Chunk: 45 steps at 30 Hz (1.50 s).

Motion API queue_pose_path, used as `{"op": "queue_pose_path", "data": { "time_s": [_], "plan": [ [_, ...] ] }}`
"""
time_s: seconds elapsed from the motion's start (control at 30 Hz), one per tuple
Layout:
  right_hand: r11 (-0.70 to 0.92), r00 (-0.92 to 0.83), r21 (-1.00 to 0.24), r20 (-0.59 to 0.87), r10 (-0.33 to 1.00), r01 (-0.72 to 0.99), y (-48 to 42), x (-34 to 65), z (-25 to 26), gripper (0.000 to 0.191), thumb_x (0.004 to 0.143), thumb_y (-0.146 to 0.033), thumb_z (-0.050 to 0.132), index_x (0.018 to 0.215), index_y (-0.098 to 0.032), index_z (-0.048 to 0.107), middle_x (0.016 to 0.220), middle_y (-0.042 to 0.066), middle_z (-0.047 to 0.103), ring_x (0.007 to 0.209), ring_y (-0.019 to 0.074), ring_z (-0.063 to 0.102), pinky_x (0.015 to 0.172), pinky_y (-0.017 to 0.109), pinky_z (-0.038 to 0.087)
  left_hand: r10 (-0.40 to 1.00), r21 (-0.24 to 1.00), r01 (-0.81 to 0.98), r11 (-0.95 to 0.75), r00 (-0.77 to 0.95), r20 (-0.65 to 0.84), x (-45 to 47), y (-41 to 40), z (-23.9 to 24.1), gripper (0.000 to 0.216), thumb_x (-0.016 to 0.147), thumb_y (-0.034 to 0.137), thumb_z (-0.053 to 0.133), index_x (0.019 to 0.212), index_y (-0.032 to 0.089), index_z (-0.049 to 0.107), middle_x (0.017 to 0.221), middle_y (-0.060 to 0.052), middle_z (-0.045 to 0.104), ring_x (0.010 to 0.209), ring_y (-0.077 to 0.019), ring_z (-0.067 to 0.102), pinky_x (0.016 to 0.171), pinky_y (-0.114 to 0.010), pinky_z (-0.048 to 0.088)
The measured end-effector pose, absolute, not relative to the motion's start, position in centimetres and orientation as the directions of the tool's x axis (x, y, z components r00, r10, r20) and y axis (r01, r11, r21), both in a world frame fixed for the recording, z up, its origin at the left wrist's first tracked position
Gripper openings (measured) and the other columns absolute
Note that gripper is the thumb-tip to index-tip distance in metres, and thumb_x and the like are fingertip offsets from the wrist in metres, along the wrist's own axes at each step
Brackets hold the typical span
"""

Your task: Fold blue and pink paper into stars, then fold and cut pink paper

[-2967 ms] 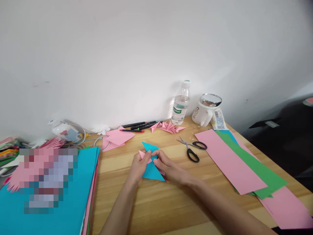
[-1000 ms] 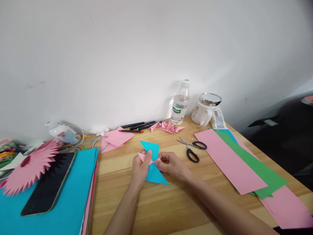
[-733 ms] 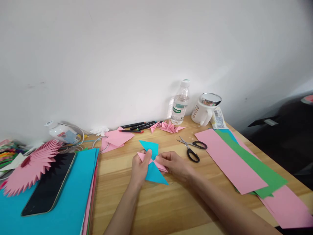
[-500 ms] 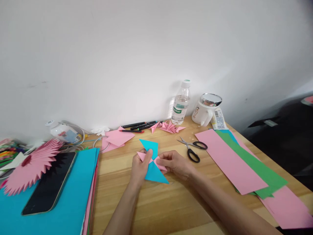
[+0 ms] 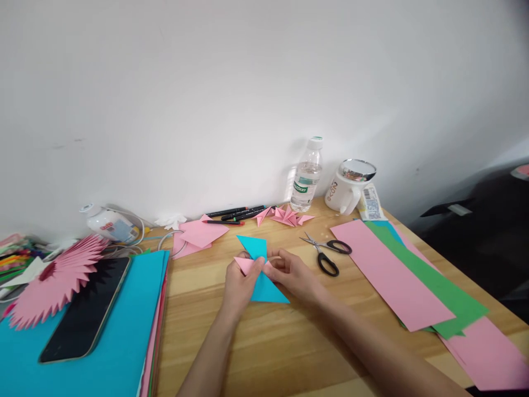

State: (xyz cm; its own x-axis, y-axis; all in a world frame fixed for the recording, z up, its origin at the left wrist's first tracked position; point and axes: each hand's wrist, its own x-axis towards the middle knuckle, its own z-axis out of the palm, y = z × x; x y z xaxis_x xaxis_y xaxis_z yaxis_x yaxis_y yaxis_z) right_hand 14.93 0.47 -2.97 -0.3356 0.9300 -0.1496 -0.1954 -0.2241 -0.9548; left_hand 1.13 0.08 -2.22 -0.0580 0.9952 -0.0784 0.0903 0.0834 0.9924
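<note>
Between my hands, above the wooden table, is a folded paper piece (image 5: pixel 266 290) made of blue and pink paper, with blue points at top and bottom and a pink point at the left. My left hand (image 5: pixel 242 278) is closed on its left side, thumb pressed near the middle. My right hand (image 5: pixel 291 273) pinches its right side, where a small pink tip shows at the fingertips. Most of the pink on the right is hidden by my fingers. Scissors (image 5: pixel 324 251) with black handles lie partly open to the right of my right hand.
Pink and green paper strips (image 5: pixel 392 273) lie at right. A water bottle (image 5: pixel 306 176) and mug (image 5: pixel 349 187) stand by the wall, near folded pink pieces (image 5: pixel 287 215) and pens (image 5: pixel 243 214). At left, a phone (image 5: pixel 86 309) and pleated pink paper (image 5: pixel 58 281) rest on blue sheets (image 5: pixel 128 320).
My right fingers have moved up and inward over the right pink part, covering most of it. The lower blue point has swung slightly up and right. My left hand keeps its grip.
</note>
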Motion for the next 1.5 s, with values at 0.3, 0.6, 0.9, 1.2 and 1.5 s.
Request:
{"op": "queue_pose_path", "data": {
  "time_s": [0.3, 0.6, 0.9, 1.2, 1.5],
  "plan": [
    [0.036, -0.317, -0.999, 0.045, 0.947, -0.033, 0.9, 15.1, -3.6, 0.033, 0.081, -0.040, 0.055, 0.103, -0.017, 0.064, 0.089, 0.006, 0.065, 0.079, 0.0184, 0.060, 0.070, 0.030, 0.047, 0.997, 0.985, 0.169, -0.033, 0.071, 0.021, 1.2, 0.1, -1.9, 0.018, 0.072, 0.025, 0.055, 0.086, 0.014, 0.061, 0.077, -0.002, 0.061, 0.061, -0.0128, 0.051, 0.056, -0.023, 0.043],
    [0.091, -0.204, -0.994, 0.076, 0.976, 0.062, 0.5, 14.7, -3.7, 0.054, 0.081, -0.034, 0.052, 0.133, -0.019, 0.043, 0.096, 0.007, 0.063, 0.067, 0.0144, 0.060, 0.060, 0.026, 0.047, 0.972, 0.936, 0.285, -0.204, 0.174, 0.159, 1.8, -0.2, -2.2, 0.030, 0.075, 0.017, 0.052, 0.103, 0.017, 0.061, 0.099, -0.009, 0.066, 0.082, -0.0199, 0.061, 0.073, -0.031, 0.048],
    [0.251, -0.158, -0.948, 0.222, 0.962, 0.195, 0.5, 14.9, -3.5, 0.040, 0.090, -0.037, 0.040, 0.121, -0.019, 0.056, 0.108, 0.008, 0.065, 0.098, 0.0216, 0.059, 0.087, 0.034, 0.046, 0.981, 0.904, 0.381, -0.192, 0.078, 0.175, 1.5, -0.4, -3.2, 0.014, 0.077, 0.030, 0.055, 0.071, 0.017, 0.056, 0.066, -0.003, 0.057, 0.057, -0.0142, 0.051, 0.051, -0.025, 0.041],
    [0.186, -0.194, -0.973, 0.158, 0.968, 0.139, 0.4, 15.0, -3.0, 0.042, 0.090, -0.038, 0.040, 0.126, -0.021, 0.051, 0.101, 0.007, 0.066, 0.098, 0.0222, 0.058, 0.083, 0.033, 0.047, 0.988, 0.940, 0.306, -0.152, 0.053, 0.143, 1.6, -0.4, -2.7, 0.011, 0.075, 0.027, 0.057, 0.077, 0.016, 0.061, 0.086, -0.010, 0.065, 0.082, -0.0225, 0.061, 0.069, -0.030, 0.047],
    [0.100, -0.168, -0.990, 0.083, 0.982, 0.097, 0.2, 14.9, -2.9, 0.046, 0.087, -0.037, 0.045, 0.129, -0.019, 0.045, 0.095, 0.007, 0.063, 0.070, 0.0159, 0.058, 0.060, 0.026, 0.046, 0.988, 0.960, 0.234, -0.152, 0.051, 0.144, 1.8, -0.4, -2.5, 0.014, 0.071, 0.030, 0.062, 0.079, 0.019, 0.065, 0.076, -0.006, 0.066, 0.080, -0.0216, 0.061, 0.071, -0.031, 0.048]
  ]
}}
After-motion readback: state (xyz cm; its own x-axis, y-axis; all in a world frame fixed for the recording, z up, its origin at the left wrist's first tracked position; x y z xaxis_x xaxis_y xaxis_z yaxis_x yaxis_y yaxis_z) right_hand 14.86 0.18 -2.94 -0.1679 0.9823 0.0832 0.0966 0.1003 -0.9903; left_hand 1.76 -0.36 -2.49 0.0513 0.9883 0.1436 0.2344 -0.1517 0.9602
